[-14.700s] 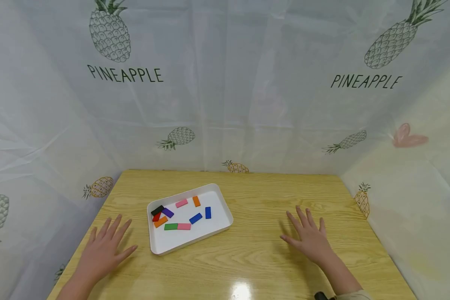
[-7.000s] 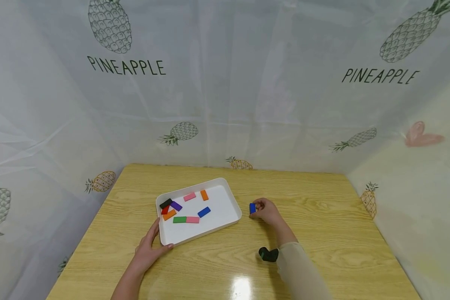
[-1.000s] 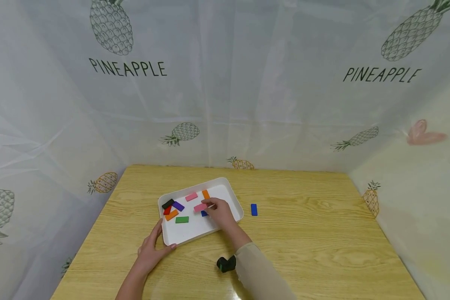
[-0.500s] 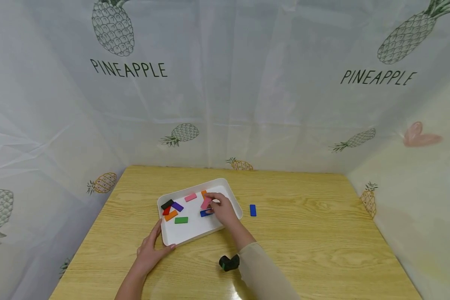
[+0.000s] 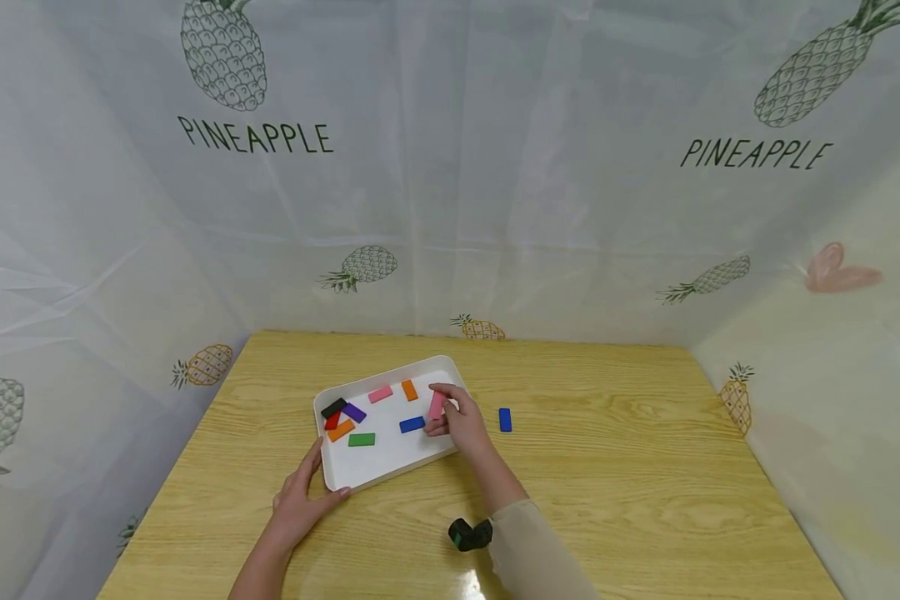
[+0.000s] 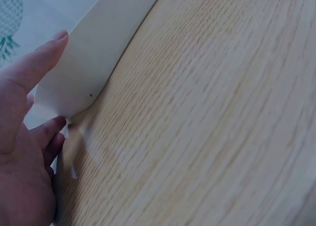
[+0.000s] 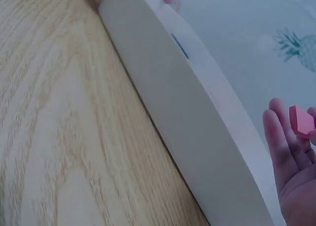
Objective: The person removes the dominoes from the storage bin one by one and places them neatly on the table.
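Observation:
A white tray [image 5: 390, 477] holds several flat coloured blocks. My right hand [image 5: 467, 423], over the tray's right part, pinches a pink block [image 5: 437, 405] between thumb and fingers; in the right wrist view that pink block [image 7: 300, 121] is above the tray wall. Spread around the tray's near-left corner, my left hand [image 5: 297, 505] touches it, thumb on the front side and fingers along the left side. Inside lie a blue block [image 5: 412, 424], a green block [image 5: 362, 440], another pink block [image 5: 380, 393], two orange ones, and black, red and purple ones bunched at the left.
On the wooden table [image 5: 630, 492], right of the tray, lies a second blue block [image 5: 506, 419]. A black device [image 5: 469, 534] sits by the right sleeve. A pineapple-print sheet [image 5: 540, 208] hangs behind and at both sides.
The right hand took the blue block out onto the table earlier. Over the last second it has turned the lifted pink block upright and carried it rightward. The left hand stays at the tray corner.

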`<state>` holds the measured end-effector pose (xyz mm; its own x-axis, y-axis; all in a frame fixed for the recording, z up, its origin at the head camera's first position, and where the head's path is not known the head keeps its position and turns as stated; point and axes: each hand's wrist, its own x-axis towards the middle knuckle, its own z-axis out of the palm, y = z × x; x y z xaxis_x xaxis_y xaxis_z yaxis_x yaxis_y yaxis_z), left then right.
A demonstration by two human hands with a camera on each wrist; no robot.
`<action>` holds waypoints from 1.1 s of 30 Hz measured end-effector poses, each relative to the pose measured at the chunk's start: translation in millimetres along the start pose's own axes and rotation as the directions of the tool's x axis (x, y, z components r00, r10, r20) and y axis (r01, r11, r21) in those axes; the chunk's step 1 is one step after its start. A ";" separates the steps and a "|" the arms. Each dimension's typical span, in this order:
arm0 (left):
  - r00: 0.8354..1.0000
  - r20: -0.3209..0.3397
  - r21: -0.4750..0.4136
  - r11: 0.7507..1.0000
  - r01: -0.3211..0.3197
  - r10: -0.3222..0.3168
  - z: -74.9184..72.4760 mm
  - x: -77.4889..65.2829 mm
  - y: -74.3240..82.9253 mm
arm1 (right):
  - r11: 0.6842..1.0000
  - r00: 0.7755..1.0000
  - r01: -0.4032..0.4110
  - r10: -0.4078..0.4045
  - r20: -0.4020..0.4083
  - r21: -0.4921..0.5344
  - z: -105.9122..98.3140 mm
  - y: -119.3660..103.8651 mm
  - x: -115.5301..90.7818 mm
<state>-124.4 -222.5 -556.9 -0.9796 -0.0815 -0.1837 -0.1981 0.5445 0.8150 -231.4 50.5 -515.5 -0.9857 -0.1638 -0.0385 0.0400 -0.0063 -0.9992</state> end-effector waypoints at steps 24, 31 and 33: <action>0.999 -0.017 0.024 0.999 -0.030 0.030 1.8 2.0 -0.9 | 0.997 0.998 -0.027 0.023 0.052 0.074 -52.2 8.7 -27.1; 1.000 -0.004 0.016 1.000 -0.012 0.012 2.1 1.7 -0.1 | 0.992 1.000 0.010 -0.008 -0.014 0.125 -71.4 16.9 -31.9; 1.000 -0.003 0.020 1.000 -0.005 0.005 1.3 1.2 0.0 | 0.990 0.999 0.015 -0.010 -0.038 0.139 -76.5 18.1 -33.5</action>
<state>-125.5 -221.6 -557.8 -0.9807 -0.0809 -0.1783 -0.1926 0.5612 0.8049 -210.2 131.3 -533.2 -0.9916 -0.1260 -0.0290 0.0474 -0.1463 -0.9881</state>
